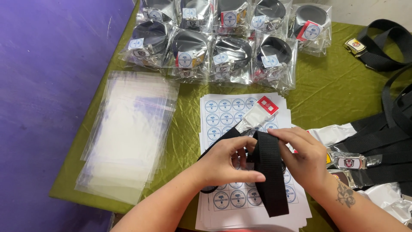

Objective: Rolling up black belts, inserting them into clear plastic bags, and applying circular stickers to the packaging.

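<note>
A view from above of a table covered in an olive-green cloth (326, 94), with a purple surface (47, 86) along its left side. Near the bottom centre, two bare hands work on a black webbing belt (270, 172).

The left hand (225, 163) grips the belt from the left, thumb stretched flat along the lower edge and fingers curled in against the strap. The right hand (302, 154), with a small tattoo (344, 194) on the wrist, comes in from about 4 o'clock; its fingers are bent and closed over the top of the strap, touching the left hand's fingertips. The belt folds between the two hands. One end hangs down towards 6 o'clock. The other end runs up towards 12 o'clock and finishes in a silver buckle (256, 115) with a red and white label.

The belt lies over a stack of white sticker sheets (223, 116) printed with rows of round blue and white stickers.

At 9 o'clock from the hands sits a loose pile of empty clear plastic bags (128, 133). At 12 o'clock, along the far edge, two rows of coiled belts sealed in clear bags (231, 56) each carry a round sticker. At 3 o'clock lies a heap of loose black belts (386, 141) with metal buckles, some wrapped in silver film.
</note>
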